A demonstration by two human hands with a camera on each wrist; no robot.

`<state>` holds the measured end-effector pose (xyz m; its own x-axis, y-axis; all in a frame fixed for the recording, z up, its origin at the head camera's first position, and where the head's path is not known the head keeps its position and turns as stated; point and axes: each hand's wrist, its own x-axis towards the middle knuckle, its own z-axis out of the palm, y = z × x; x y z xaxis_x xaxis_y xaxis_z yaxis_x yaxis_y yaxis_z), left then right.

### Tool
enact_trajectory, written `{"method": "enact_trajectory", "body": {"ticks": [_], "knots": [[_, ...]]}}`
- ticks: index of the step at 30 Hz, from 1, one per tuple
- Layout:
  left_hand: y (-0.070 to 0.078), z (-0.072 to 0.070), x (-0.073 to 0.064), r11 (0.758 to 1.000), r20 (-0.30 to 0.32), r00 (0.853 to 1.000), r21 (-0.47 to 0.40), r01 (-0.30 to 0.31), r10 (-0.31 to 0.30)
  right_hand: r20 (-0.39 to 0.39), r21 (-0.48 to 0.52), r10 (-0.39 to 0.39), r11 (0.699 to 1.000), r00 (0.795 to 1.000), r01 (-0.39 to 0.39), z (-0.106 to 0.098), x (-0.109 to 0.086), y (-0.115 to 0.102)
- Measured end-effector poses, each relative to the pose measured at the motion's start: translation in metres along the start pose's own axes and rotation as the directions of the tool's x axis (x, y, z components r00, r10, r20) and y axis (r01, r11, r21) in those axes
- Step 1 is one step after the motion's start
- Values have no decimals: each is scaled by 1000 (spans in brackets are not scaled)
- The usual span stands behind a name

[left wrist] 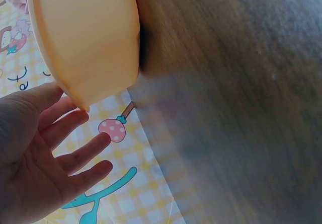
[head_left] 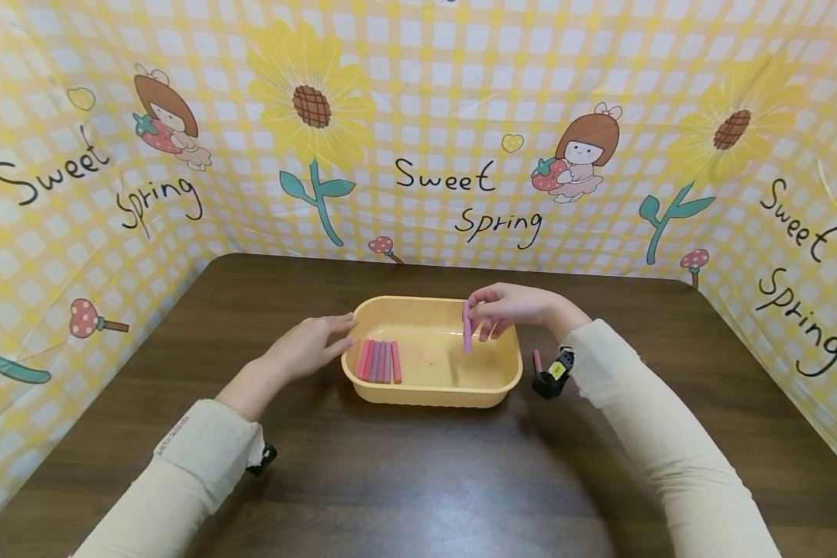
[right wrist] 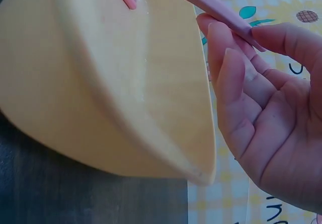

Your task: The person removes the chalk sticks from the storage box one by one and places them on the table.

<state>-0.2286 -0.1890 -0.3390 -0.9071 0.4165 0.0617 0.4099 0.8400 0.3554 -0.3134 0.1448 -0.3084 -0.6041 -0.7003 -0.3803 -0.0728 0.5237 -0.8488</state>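
Note:
A pale yellow plastic tub (head_left: 428, 397) with rounded corners stands on the table. Several slim pink and purple sticks (head_left: 379, 362) lie side by side in its left end. Over the tub's right half, my right hand (head_left: 508, 305) pinches a light purple stick (right wrist: 216, 7) between thumb and fingers; in the head view that stick points down, above the tub floor. My left hand (head_left: 310, 346) is at the tub's left end, its fingers spread and fairly straight, with fingertips touching the rim. In the left wrist view the tub's outer wall hides the sticks inside.
A pink stick (head_left: 537, 360) lies on the dark wooden table (head_left: 418, 480) right of the tub, partly covered by the black wrist camera (head_left: 553, 373). Behind the table hangs a yellow checked cloth (head_left: 432, 101) with flowers and lettering.

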Motion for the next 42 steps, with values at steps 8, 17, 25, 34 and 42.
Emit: {"method": "enact_trajectory", "body": {"ticks": [8,17,25,34,42], "knots": [[0,0,0,1000,-10,1000,-1,-12,12,-36,44,-14,999,999,16,-3,-13,12],[-1,2,-1,1000,-22,1000,-1,-21,21,-76,95,-46,994,996,53,-6,-28,25],[-1,3,-2,1000,-27,999,-6,-31,31,-104,144,-100,983,990,115,-7,-41,42],[-1,4,-2,999,-32,999,-13,-34,34,-170,218,-97,967,981,133,-11,-62,70],[-2,2,-1,1000,-25,1000,-14,-20,20,-208,227,-70,967,976,117,-12,-78,89]]}}
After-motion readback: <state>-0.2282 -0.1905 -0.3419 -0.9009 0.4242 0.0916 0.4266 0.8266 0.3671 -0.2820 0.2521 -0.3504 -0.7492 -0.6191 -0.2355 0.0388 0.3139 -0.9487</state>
